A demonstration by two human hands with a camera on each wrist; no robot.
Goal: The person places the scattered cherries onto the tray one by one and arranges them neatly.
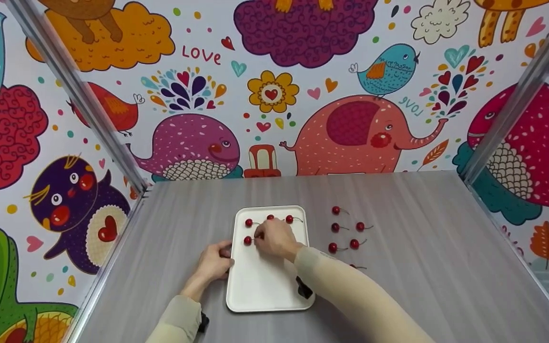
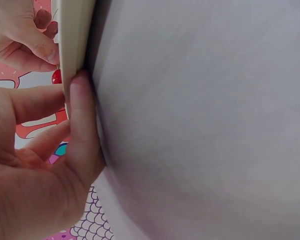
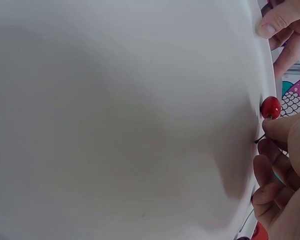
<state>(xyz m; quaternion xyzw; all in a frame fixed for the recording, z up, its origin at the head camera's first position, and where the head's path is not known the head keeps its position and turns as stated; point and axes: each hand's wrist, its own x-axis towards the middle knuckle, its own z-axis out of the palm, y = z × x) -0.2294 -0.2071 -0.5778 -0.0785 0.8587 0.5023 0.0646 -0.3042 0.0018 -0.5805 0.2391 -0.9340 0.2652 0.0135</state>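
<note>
A white rectangular tray (image 1: 269,290) lies on the table, with several red cherries at its far end. My right hand (image 1: 277,239) is over the tray and pinches the stem of a cherry (image 1: 248,240) in the second row from the far edge. In the right wrist view, thumb and forefinger meet at that cherry's (image 3: 271,107) stem. My left hand (image 1: 215,262) holds the tray's left edge, its fingers bent against the rim (image 2: 75,40). Along the far edge are a left cherry (image 1: 249,222), a partly hidden middle cherry (image 1: 270,217) and a right cherry (image 1: 289,219).
Right of the tray, several stemmed cherries lie on the grey table (image 1: 412,238), among them a far one (image 1: 336,210) and a near one (image 1: 353,267) partly behind my right sleeve (image 1: 350,290). Printed panels (image 1: 269,138) with metal posts enclose the table's back and sides.
</note>
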